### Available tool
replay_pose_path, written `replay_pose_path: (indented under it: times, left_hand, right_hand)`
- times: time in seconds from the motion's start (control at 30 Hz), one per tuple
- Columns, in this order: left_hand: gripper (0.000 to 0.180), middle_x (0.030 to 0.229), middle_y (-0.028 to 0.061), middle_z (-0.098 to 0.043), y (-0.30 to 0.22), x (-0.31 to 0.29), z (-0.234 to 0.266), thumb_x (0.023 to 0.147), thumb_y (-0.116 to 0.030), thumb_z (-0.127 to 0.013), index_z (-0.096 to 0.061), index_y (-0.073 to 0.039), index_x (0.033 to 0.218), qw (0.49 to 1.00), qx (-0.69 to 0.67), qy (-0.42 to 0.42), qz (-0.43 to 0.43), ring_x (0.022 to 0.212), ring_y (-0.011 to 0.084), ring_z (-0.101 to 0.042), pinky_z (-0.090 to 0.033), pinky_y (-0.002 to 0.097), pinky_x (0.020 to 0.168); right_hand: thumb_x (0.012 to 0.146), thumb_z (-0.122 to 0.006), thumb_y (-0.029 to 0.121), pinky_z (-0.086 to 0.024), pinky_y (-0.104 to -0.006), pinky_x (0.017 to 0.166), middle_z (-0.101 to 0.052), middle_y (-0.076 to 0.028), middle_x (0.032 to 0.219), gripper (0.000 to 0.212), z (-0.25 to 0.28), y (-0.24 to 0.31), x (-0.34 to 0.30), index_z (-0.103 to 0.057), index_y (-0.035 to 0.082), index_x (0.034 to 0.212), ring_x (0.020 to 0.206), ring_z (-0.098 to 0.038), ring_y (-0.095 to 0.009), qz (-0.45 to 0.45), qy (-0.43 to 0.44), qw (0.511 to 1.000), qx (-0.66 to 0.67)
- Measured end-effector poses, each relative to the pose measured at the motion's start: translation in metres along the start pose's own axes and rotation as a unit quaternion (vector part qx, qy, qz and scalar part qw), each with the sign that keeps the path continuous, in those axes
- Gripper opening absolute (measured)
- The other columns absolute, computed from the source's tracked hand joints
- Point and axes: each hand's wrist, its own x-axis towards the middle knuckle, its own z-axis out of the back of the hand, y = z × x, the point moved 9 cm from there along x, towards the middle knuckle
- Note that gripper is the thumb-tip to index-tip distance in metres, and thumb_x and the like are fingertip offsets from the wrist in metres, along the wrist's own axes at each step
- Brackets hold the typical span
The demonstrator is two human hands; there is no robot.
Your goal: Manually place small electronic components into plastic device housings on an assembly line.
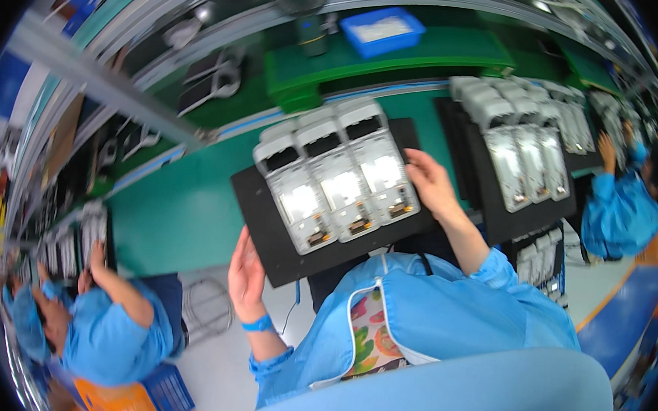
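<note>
A flat black tray (278,257) sits askew over the near edge of the green bench, in front of my body. On it lie three light-grey plastic housings (343,188) side by side. Each has a dark opening near its far end, a shiny inner face and small orange-and-black parts at the near end. My left hand (247,276), with a blue band at the wrist, grips the tray at its near left edge. At its right edge my right hand (433,184) holds the tray, thumb side up, beside the rightmost housing. Some fingertips are hidden.
Another black tray (490,224) with several similar housings (531,171) stands to the right. Beyond the green bench (162,215) is a raised green shelf (449,56) with a blue bin (381,32) and a small fan (302,6). Blue-clad co-workers sit left (114,328) and right (626,206).
</note>
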Motion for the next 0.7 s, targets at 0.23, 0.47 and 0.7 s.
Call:
replay_pose_path:
  times: [0.23,0.47,0.7]
  left_hand:
    - [0.047,0.157,0.0153,-0.046,0.001,-0.006,-0.021,0.108,-0.01,-0.048,-0.042,0.007,0.152,0.998,-0.005,-0.063,0.003,0.147,0.0244,-0.043,-0.032,0.0354,0.126]
    - [0.045,0.159,0.0159,-0.045,-0.008,-0.008,-0.012,0.11,-0.008,-0.042,-0.04,0.007,0.153,0.99,-0.125,0.067,0.016,0.148,0.0243,-0.041,-0.033,0.0377,0.126]
    - [0.043,0.155,0.0133,-0.05,0.007,-0.014,-0.086,0.112,-0.011,-0.039,-0.043,0.002,0.152,0.979,-0.13,0.142,0.07,0.142,0.0252,-0.048,-0.043,0.0396,0.119]
  right_hand:
    - [0.104,-0.054,0.003,-0.049,-0.0305,0.103,-0.068,-0.01,0.128,0.039,-0.002,0.028,-0.011,-0.055,-0.001,0.143,0.118,-0.063,-0.017,0.021,-0.006,0.997,0.07]
    - [0.104,-0.056,0.006,-0.051,-0.0304,0.099,-0.069,-0.008,0.124,0.039,0.004,0.051,-0.029,-0.055,-0.001,0.142,0.111,-0.064,-0.013,0.035,-0.015,0.997,0.068]
    - [0.105,-0.056,0.01,-0.05,-0.0311,0.102,-0.066,-0.009,0.129,0.041,0.067,0.092,-0.065,-0.053,-0.002,0.144,0.115,-0.062,-0.014,0.051,-0.046,0.996,0.057]
